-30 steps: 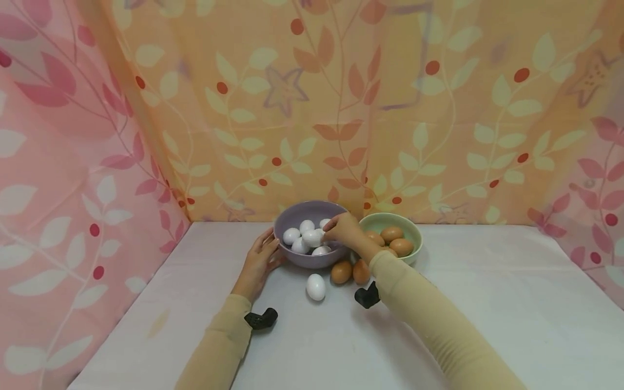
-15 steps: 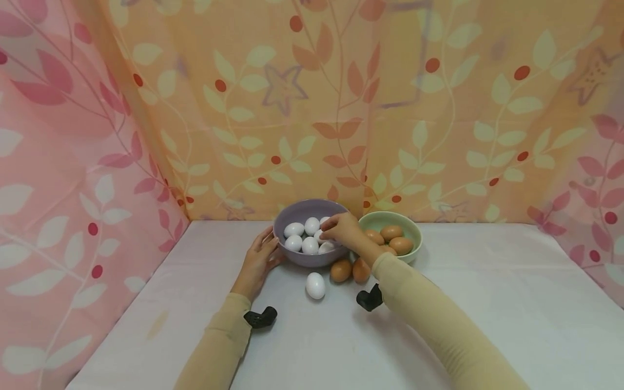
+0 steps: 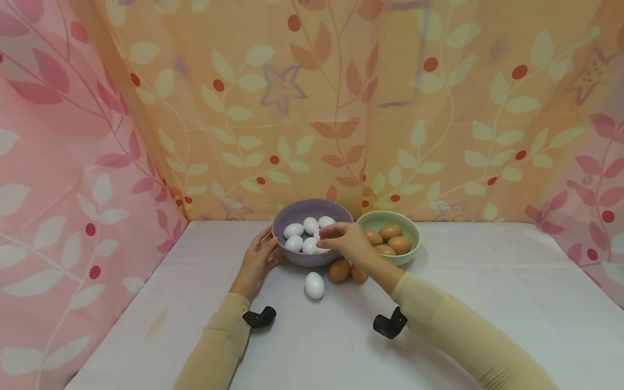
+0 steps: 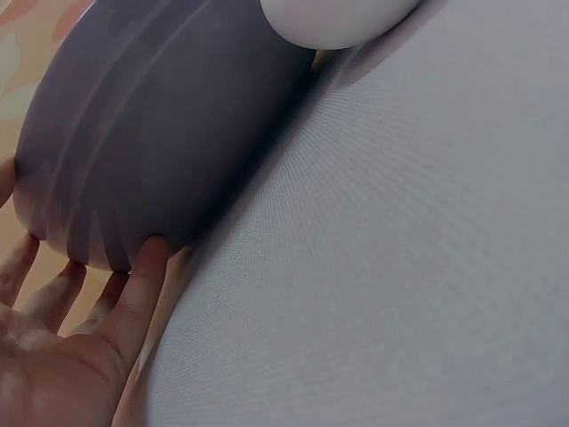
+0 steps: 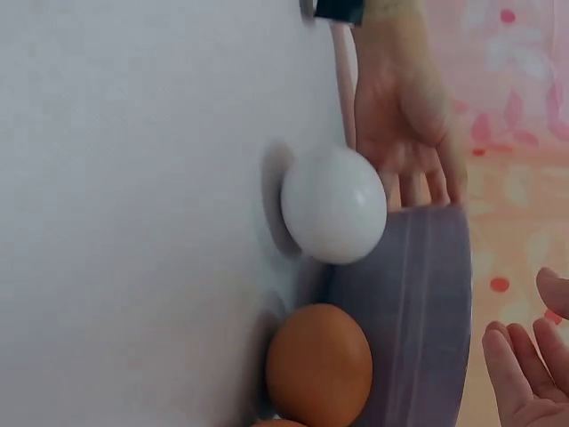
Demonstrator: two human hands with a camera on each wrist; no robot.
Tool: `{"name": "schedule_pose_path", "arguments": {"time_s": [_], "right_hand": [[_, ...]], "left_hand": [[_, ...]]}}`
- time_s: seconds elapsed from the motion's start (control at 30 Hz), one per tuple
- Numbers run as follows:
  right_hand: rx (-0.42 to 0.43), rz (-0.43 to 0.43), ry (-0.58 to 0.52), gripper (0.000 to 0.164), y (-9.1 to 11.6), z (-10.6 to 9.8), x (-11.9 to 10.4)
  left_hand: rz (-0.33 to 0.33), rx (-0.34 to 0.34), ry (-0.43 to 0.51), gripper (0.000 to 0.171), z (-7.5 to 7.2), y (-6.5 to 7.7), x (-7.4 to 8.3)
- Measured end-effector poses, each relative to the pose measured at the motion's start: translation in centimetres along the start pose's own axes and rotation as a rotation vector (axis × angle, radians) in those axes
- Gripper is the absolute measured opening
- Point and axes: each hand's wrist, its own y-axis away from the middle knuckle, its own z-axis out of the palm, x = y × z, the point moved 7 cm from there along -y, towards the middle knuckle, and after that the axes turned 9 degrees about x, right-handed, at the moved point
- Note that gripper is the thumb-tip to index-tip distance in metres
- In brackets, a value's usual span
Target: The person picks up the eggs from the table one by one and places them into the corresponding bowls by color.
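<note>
A purple bowl [image 3: 304, 261] holds several white eggs [image 3: 293, 231]. Fingertips of my left hand [image 3: 254, 265] touch its left outer side; in the left wrist view that hand [image 4: 80, 347] lies with extended fingers against the bowl wall [image 4: 151, 133]. Over the bowl's right side is my right hand [image 3: 351, 242], overlapping some eggs there. In the right wrist view, its thumb and fingers [image 5: 507, 374] are spread apart with nothing between them. A single white egg [image 3: 314, 285] lies on the table in front of the bowl, and two brown eggs [image 3: 339, 270] are to its right.
To the right of the purple bowl stands a light green bowl [image 3: 413, 253] with several brown eggs [image 3: 390, 233]. Flowered cloth [image 3: 283, 135] hangs behind the white-covered table [image 3: 487, 303] and at both sides.
My right hand has let go of a white egg in the purple bowl, spread its fingers and drawn back slightly right. The white eggs in it have shifted. My left hand stays at the bowl.
</note>
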Motion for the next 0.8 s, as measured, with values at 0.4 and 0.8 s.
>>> {"name": "schedule_pose_path", "arguments": {"time_s": [0.4,0.8], "right_hand": [[0.081,0.065,-0.039,0.034,3.4,-0.9,1.2],[0.044,0.147,-0.130,0.036,5.3,0.1,2.9]], "left_hand": [[-0.015,0.026,-0.008,0.056,-0.1,-0.1,-0.2],[-0.008,0.001,-0.002,0.056,-0.1,0.1,0.1]]}}
